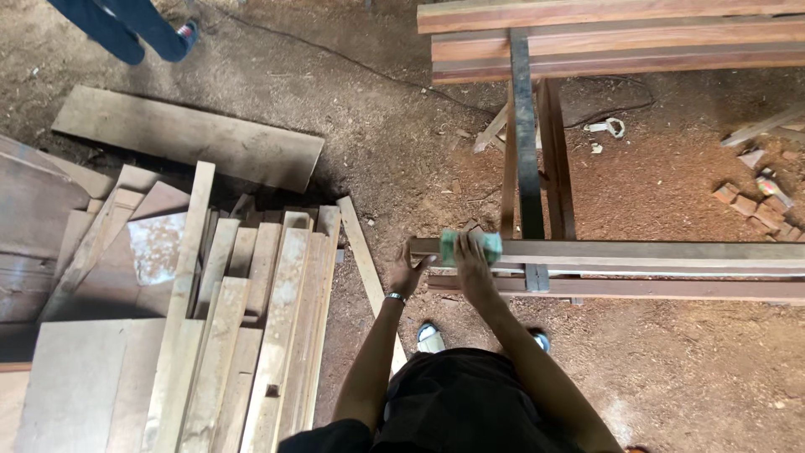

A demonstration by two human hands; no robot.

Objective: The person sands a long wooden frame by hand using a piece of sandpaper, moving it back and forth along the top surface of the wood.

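A person's right hand (471,256) presses a green sanding pad (470,246), fingers closed over it, onto the end of a long wooden beam (637,251) while the left hand (407,273) grips that end from below, beside stacked planks (251,319).

The floor (654,369) is bare earth strewn with reddish sawdust and wood chips, darker and greyer toward the upper left. On the left lies a loose heap of pale planks (243,335) — offcuts of many widths, stacked roughly lengthwise — with one broad grey board (189,134) flat on the ground beyond them. At the top right, long reddish beams (620,38) rest across a dark trestle (524,143). A thin black cable (335,54) snakes over the dirt. Small wood scraps (750,201) lie scattered at the right — daylight is soft and even.
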